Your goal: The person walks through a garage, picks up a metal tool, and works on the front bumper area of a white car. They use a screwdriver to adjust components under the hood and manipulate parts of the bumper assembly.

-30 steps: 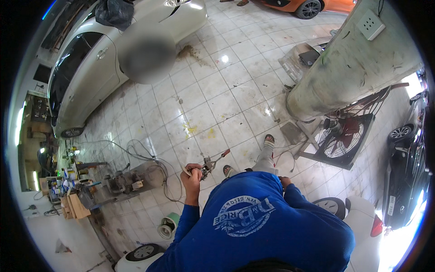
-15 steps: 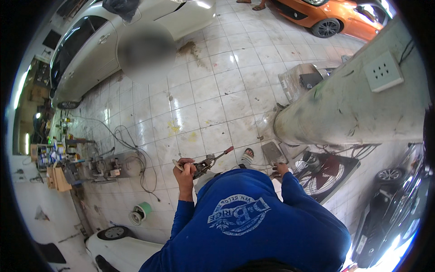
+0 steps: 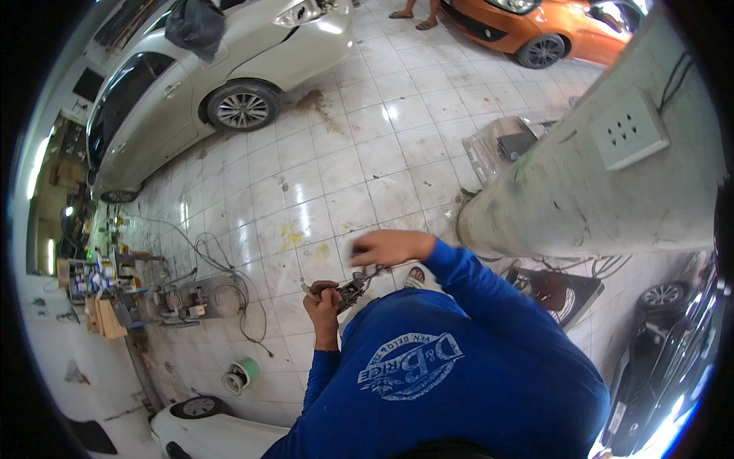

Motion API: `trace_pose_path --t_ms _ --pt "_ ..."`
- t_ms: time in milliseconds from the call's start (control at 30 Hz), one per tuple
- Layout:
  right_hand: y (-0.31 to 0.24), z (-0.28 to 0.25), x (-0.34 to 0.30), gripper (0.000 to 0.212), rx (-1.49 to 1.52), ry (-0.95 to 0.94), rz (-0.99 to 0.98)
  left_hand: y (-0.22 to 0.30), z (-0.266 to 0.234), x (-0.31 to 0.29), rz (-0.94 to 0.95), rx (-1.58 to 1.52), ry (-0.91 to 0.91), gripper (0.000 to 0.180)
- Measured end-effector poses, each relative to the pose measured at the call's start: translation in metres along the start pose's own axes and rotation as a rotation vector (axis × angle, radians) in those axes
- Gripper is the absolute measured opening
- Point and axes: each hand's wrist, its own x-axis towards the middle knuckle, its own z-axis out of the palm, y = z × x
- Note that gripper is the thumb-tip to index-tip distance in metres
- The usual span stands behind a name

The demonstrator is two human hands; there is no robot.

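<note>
My left hand [image 3: 324, 309] is closed around one end of a dark metal mechanism with a thin lever [image 3: 353, 291], held in front of my body. A pale piece [image 3: 307, 291] sticks out beside the thumb of that hand. Just above the mechanism, my right hand [image 3: 394, 249] reaches across from the right and covers the lever's far end. Its fingers are smeared by motion, so whether they grip anything is unclear.
A pale column [image 3: 558, 183] rises on the right, beside a fan [image 3: 554, 294]. Tools and a machine [image 3: 180, 298] lie on the left with a looping cable [image 3: 245, 279]. A green-and-white container [image 3: 241, 375] stands lower left. Several cars surround the tiled floor.
My right hand has swung left from beside the fan to above the mechanism. My left hand has shifted slightly right and down, keeping its hold.
</note>
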Motion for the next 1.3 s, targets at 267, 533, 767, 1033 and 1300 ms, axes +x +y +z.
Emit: trace_pose_path --t_ms 267,533,767,1033,1300 --pt "-0.272 0.019 -0.019 0.026 -0.81 -0.118 -1.312 -0.007 -0.015 -0.01 0.038 0.014 0.083 0.015" --pt "-0.277 0.048 -0.008 0.028 -0.865 -0.138 -1.337 -0.021 -0.026 -0.026 0.041 -0.04 0.105 0.015" --pt "-0.25 0.038 -0.014 0.031 -0.848 -0.035 -1.214 -0.027 -0.023 -0.017 0.073 -0.023 0.1 0.015" --pt "-0.032 -0.014 -0.035 0.038 -0.023 0.064 -0.376 -0.017 -0.011 -0.006 0.04 -0.059 0.066 0.015" --pt "0.361 0.127 -0.076 0.045 0.639 0.48 0.555 -0.012 0.009 0.015 -0.009 -0.052 -0.017 0.016"
